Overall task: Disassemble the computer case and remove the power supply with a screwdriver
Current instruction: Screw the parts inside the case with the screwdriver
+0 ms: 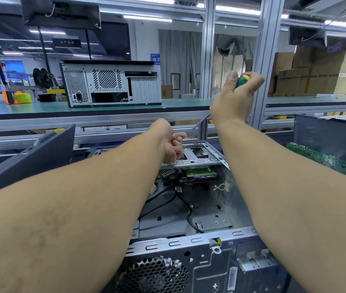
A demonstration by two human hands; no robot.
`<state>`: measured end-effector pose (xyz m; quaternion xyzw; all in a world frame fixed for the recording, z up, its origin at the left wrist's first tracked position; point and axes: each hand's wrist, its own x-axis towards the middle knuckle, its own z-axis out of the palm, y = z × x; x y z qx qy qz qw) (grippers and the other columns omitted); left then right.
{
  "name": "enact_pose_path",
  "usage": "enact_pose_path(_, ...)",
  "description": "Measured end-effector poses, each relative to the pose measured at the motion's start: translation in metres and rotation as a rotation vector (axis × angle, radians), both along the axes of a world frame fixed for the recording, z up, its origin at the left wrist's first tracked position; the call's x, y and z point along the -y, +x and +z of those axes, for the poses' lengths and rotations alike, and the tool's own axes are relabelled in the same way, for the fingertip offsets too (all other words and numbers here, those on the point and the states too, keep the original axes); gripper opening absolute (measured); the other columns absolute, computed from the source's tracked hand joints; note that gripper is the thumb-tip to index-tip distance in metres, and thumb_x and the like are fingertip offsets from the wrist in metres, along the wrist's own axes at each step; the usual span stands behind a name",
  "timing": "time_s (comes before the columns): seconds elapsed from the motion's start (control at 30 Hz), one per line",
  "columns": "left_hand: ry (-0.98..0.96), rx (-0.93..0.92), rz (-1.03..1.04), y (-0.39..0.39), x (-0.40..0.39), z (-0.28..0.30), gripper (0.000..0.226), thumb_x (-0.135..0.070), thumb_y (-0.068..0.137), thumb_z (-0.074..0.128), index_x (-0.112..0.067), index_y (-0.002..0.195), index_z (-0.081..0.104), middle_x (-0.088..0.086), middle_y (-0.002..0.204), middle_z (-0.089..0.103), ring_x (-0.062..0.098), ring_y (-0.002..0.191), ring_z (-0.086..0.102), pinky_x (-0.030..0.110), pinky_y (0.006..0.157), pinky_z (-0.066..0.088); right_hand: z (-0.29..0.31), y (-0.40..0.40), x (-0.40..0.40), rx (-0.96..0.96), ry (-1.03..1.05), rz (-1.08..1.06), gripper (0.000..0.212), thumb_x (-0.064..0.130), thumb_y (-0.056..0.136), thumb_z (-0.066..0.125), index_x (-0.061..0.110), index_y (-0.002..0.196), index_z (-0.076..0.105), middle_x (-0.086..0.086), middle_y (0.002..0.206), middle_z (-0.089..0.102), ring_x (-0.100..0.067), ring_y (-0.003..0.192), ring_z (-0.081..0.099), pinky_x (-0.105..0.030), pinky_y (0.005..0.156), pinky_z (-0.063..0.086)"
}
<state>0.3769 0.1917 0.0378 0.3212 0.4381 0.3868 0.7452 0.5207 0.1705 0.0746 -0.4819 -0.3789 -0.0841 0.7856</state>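
Open computer case [189, 246] in front, second case [111, 83] on shelf behind.

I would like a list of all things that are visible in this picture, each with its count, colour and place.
open metal computer case: one, grey, directly below the camera, black cables inside
silver metal drive cage: one, at the far end of that case
green-and-yellow-handled screwdriver: one, raised above the case, shaft pointing down-left
second grey computer case: one, on the green bench behind
dark grey side panel: one, leaning at left
green circuit board: one, at right
brown cardboard boxes: several, stacked far right
orange and yellow-green plastic items: far left of the bench
left hand: fingers curled, at the drive cage; whether it holds something is unclear
right hand: grips the screwdriver handle
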Motion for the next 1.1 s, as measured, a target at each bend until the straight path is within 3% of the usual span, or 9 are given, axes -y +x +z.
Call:
enact_pose_path(0.1,0.080,0.006,-0.132,0.003,0.008,0.001,0.048,-0.039,0.103,0.041,-0.002,0.111,0.069,-0.005,0.061,0.033,0.007,0.051,0.021,0.016,0.044,0.017,-0.002,-0.006,-0.001,-0.078,-0.025,0.096,0.031,0.043,0.107,0.045,0.018,0.118,0.029,-0.006,0.111,0.051,-0.012,0.076,0.058,-0.016,0.050,0.046)
enact_pose_path(0.2,0.215,0.086,-0.147,0.008,0.013,0.006,0.058,-0.056,0.101,0.049,-0.005,0.120,0.067,-0.006,0.060,0.025,0.009,0.049,0.017,0.020,0.042,0.016,-0.007,-0.008,0.000,-0.100,-0.140,0.288,0.037,0.037,0.101,0.062,0.019,0.112,0.031,0.002,0.103,0.049,-0.022,0.087,0.065,-0.039,0.066,0.063)
enact_pose_path(0.3,0.280,0.121,-0.073,0.010,0.012,0.009,0.053,-0.060,0.101,0.050,-0.011,0.114,0.067,-0.006,0.057,0.023,0.009,0.046,0.015,0.020,0.041,0.015,-0.013,-0.014,0.002,0.171,-0.292,0.391,0.040,0.034,0.092,0.076,0.017,0.108,0.043,-0.001,0.099,0.052,-0.022,0.086,0.065,-0.030,0.064,0.062)
enact_pose_path(0.47,0.289,0.052,0.167,0.001,0.005,0.012,0.027,-0.038,0.097,0.060,-0.021,0.076,0.061,-0.007,0.052,0.037,0.010,0.034,0.026,0.017,0.038,0.024,-0.018,-0.032,0.010,0.466,-0.521,0.462,0.039,0.044,0.088,0.078,0.015,0.098,0.053,-0.016,0.099,0.064,-0.036,0.089,0.068,-0.051,0.078,0.061)
enact_pose_path(0.53,0.269,-0.002,0.270,-0.002,0.003,0.011,0.017,-0.035,0.092,0.057,-0.021,0.083,0.063,-0.005,0.062,0.043,0.012,0.043,0.035,0.017,0.044,0.033,-0.017,-0.039,0.015,0.517,-0.576,0.485,0.039,0.050,0.093,0.069,0.013,0.096,0.057,-0.016,0.094,0.067,-0.029,0.080,0.064,-0.047,0.076,0.058)
enact_pose_path(0.67,0.311,-0.155,0.306,-0.008,-0.005,0.002,0.024,-0.039,0.098,0.043,-0.018,0.105,0.054,0.001,0.077,0.049,0.015,0.056,0.032,0.019,0.045,0.031,0.000,-0.045,0.029,0.641,-0.672,0.344,0.025,0.029,0.098,0.051,0.013,0.079,0.056,-0.005,0.080,0.060,-0.021,0.074,0.054,-0.036,0.066,0.045)
enact_pose_path(0.8,0.498,-0.418,0.174,-0.010,-0.007,-0.003,0.032,-0.038,0.096,0.042,-0.010,0.105,0.054,0.007,0.088,0.050,0.020,0.061,0.037,0.027,0.050,0.034,-0.004,-0.037,0.061,1.125,-0.944,0.028,0.009,0.027,0.088,0.054,0.025,0.080,0.054,0.003,0.080,0.058,-0.021,0.076,0.055,-0.035,0.063,0.043)
enact_pose_path(0.9,0.554,-0.518,0.187,-0.005,0.003,0.003,0.035,-0.040,0.096,0.042,-0.007,0.096,0.056,0.012,0.095,0.056,0.027,0.073,0.044,0.037,0.066,0.038,-0.029,-0.027,0.086,1.343,-1.034,-0.045,0.015,0.032,0.088,0.055,0.030,0.078,0.045,0.008,0.075,0.051,-0.024,0.077,0.054,-0.034,0.062,0.041)
enact_pose_path(1.1,0.327,-0.248,0.174,-0.016,0.041,0.032,0.016,-0.036,0.098,0.042,-0.021,0.097,0.044,0.003,0.079,0.041,0.018,0.057,0.026,0.024,0.054,0.032,-0.058,-0.015,0.096,1.642,-1.015,-0.089,0.025,0.045,0.092,0.062,0.027,0.106,0.053,-0.005,0.101,0.065,-0.032,0.094,0.063,-0.037,0.068,0.047)
